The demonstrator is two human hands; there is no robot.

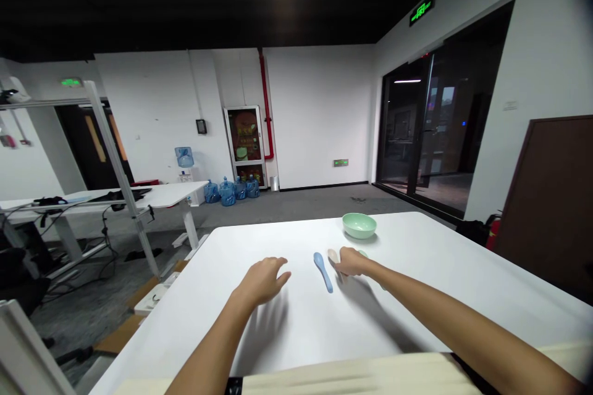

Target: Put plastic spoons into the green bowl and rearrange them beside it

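Note:
A beige spoon [332, 256] has its bowl end showing on the white table [287, 339]; my right hand [353, 261] is closed over its handle, fingers pinched together. Just left of it lies a blue spoon [323, 271], bowl end away from me. Part of a pale green thing [364, 253], perhaps another spoon, peeks out behind my right wrist, which hides most of it. My left hand [267, 278] hovers over the table left of the blue spoon, fingers apart and holding nothing. Farther back stands a light green bowl [359, 227], upright, beyond my right hand.
The table's rounded far edge runs just behind the bowl. At the left are a metal frame post [111, 148], another white table [171, 193] with cables, and cardboard pieces on the floor. Several blue water jugs [227, 191] stand by the far wall. A brown panel [551, 210] rises at the right.

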